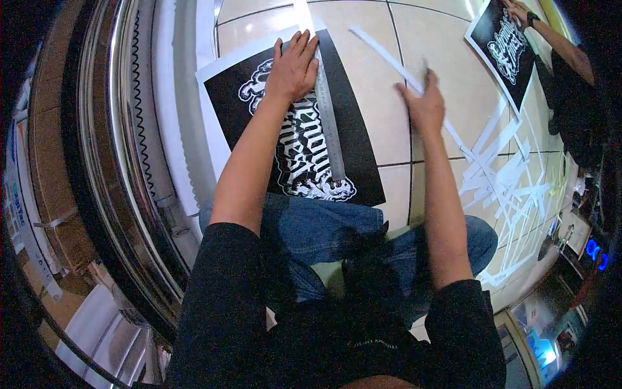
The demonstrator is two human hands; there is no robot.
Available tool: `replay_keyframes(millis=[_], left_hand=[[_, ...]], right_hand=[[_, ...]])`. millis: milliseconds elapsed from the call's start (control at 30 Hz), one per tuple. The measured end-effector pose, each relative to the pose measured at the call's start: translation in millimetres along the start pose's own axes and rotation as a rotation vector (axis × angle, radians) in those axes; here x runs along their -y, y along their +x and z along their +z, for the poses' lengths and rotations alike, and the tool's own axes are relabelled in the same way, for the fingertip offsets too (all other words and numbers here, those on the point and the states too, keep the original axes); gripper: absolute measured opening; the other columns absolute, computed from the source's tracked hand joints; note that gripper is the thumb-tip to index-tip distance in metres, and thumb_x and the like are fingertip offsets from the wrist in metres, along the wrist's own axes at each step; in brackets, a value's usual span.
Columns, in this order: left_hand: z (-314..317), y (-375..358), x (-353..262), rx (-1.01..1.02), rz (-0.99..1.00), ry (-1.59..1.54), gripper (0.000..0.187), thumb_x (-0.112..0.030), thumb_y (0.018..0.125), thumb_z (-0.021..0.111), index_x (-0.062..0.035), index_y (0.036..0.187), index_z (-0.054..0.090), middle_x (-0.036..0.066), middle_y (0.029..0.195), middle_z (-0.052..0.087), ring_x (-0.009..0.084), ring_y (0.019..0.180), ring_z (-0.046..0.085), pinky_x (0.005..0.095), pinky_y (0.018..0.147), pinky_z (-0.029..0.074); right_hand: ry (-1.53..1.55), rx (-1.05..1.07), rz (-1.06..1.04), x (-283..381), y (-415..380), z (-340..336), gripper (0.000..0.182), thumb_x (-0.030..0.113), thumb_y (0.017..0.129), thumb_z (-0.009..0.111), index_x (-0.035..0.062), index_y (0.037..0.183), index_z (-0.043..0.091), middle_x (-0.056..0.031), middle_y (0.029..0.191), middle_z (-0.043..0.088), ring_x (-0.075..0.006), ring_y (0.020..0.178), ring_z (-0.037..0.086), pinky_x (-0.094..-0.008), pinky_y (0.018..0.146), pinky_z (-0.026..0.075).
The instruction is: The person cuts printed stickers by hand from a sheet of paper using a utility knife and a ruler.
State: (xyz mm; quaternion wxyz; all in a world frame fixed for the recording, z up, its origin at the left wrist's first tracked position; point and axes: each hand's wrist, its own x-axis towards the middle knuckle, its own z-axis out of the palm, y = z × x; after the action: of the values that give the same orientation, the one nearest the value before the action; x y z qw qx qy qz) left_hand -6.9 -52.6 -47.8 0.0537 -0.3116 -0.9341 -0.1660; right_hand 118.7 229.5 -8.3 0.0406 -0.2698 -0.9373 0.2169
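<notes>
Floor tiles point(259, 29) lie beneath the printed poster point(353, 123). My left hand point(295, 70) rests flat, unclosed, at the ruler point(329, 123); my right hand point(424, 107) blurs, its grip unclear.

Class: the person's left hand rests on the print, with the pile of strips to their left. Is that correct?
No: the head view shows the strips on the person's right. The left hand does rest on the print.

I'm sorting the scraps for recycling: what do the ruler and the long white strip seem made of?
Ruler: probably metal, satin; grey with fine markings. White strip: paper or thin vinyl, unclear which; flat, narrow, smooth-looking.
</notes>
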Motion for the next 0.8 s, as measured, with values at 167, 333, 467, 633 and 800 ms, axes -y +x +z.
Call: replay_keyframes(millis=[167, 333, 467, 633, 800], left_hand=[[1, -1, 0, -0.134, 0.01, -0.105, 0.05, -0.03, 0.097, 0.049, -0.0091, 0.142, 0.047, 0.014, 0.149, 0.044, 0.0308, 0.141, 0.038, 0.0567, 0.117, 0.022], [-10, -10, -12, -0.326, -0.034, 0.042, 0.046, -0.029, 0.094, 0.052, -0.0062, 0.134, 0.055, 0.014, 0.141, 0.052, 0.0313, 0.137, 0.041, 0.0576, 0.115, 0.024], [-23, -52, -55, -0.205, -0.569, 0.027, 0.069, -0.032, 0.088, 0.058, -0.0059, 0.148, 0.035, 0.023, 0.158, 0.019, 0.042, 0.147, 0.016, 0.0695, 0.113, 0.009], [-66, -102, -125, 0.318, -0.972, -0.07, 0.105, -0.066, 0.086, 0.054, -0.0083, 0.158, 0.005, 0.031, 0.16, -0.008, 0.0481, 0.148, -0.007, 0.0828, 0.101, 0.003], [-50, -135, -155, 0.497, -0.92, 0.018, 0.138, -0.092, 0.066, 0.051, -0.0043, 0.156, -0.006, 0.033, 0.158, -0.014, 0.0497, 0.146, -0.015, 0.0788, 0.105, -0.002]], right_hand=[[-0.098, -0.205, 0.164, -124, 21, -27, 0.065, 0.044, 0.09, 0.065, 0.0052, 0.139, 0.047, -0.0275, 0.124, 0.062, -0.0446, 0.113, 0.06, -0.0487, 0.096, 0.047], [-0.18, -0.349, 0.304, -216, -12, -57, 0.052, 0.036, 0.093, 0.059, 0.006, 0.134, 0.051, -0.0258, 0.114, 0.067, -0.0451, 0.105, 0.063, -0.0496, 0.09, 0.05], [0.009, -0.17, 0.227, -181, -47, -51, 0.031, 0.029, 0.087, 0.064, 0.0032, 0.104, 0.064, -0.0203, 0.091, 0.071, -0.0372, 0.086, 0.069, -0.044, 0.076, 0.053], [0.175, 0.15, 0.105, -49, -115, -31, 0.043, 0.037, 0.08, 0.075, 0.0019, 0.101, 0.062, -0.0202, 0.092, 0.066, -0.0378, 0.089, 0.064, -0.0481, 0.078, 0.051], [0.228, 0.209, 0.062, -25, -199, -7, 0.046, 0.037, 0.078, 0.079, 0.0027, 0.103, 0.061, -0.0194, 0.097, 0.063, -0.0378, 0.094, 0.063, -0.0473, 0.082, 0.05]])
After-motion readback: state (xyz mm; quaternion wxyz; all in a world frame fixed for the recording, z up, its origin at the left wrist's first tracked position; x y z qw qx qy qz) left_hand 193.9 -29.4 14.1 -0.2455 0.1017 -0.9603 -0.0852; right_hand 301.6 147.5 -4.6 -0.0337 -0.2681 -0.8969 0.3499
